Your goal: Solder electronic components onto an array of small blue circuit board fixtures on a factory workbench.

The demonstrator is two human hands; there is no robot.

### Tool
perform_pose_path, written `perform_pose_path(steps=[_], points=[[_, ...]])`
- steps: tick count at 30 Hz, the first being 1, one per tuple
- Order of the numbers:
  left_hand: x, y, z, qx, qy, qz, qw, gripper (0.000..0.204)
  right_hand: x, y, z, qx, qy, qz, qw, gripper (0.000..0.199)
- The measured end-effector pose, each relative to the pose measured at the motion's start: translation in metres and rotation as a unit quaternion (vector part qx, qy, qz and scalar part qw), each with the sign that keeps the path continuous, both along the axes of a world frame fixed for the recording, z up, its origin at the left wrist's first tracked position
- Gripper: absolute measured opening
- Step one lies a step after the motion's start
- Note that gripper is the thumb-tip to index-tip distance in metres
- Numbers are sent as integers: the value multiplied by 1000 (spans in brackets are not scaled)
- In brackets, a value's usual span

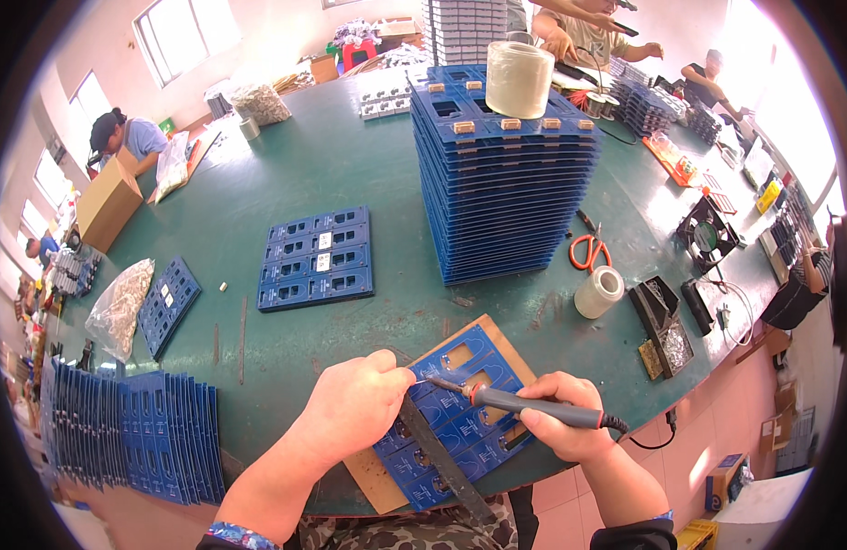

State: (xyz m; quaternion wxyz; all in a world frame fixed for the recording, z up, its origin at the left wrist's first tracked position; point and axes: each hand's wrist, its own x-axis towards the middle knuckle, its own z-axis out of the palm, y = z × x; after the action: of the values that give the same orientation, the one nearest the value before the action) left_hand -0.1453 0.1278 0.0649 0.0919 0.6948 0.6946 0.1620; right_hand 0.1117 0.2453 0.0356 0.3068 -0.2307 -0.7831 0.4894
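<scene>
In my right hand (570, 420) is a soldering iron (542, 404), its tip pointing left over a blue circuit board panel (460, 423). My left hand (361, 396) is pinched closed beside the tip, with a thin strand of solder wire (420, 381) at its fingertips. The panel has several rectangular cutouts and lies tilted on a brown backing board (372, 480) at the table's near edge. A long dark metal bar (444, 463) lies across the panel, running from near my left fingers toward my lap. Part of the panel is hidden by the bar and my hands.
Beyond the work stands a tall stack of blue panels (506, 192) with a clear tape roll (519, 81) on top. More panels (134, 435) stand at left. Orange-handled scissors (589, 250), another tape roll (599, 292) and a black parts tray (663, 323) lie right. Other people work around the table.
</scene>
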Motion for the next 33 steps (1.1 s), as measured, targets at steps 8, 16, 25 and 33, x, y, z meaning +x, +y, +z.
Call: perform_pose_path(steps=[8,16,25,33], points=[[3,-8,4,-1,2,-11,1000,12,12,-4,-3,14,11,-12,1000,23],[10,-44,15,115,-124,47,984,13,125,-38,-2,-115,261,-217,933,37],[19,-59,5,134,-194,58,970,10,206,-50,9,317,-121,-299,892,28],[21,-64,8,129,-178,62,973,8,215,-34,18,422,-298,-184,836,36]])
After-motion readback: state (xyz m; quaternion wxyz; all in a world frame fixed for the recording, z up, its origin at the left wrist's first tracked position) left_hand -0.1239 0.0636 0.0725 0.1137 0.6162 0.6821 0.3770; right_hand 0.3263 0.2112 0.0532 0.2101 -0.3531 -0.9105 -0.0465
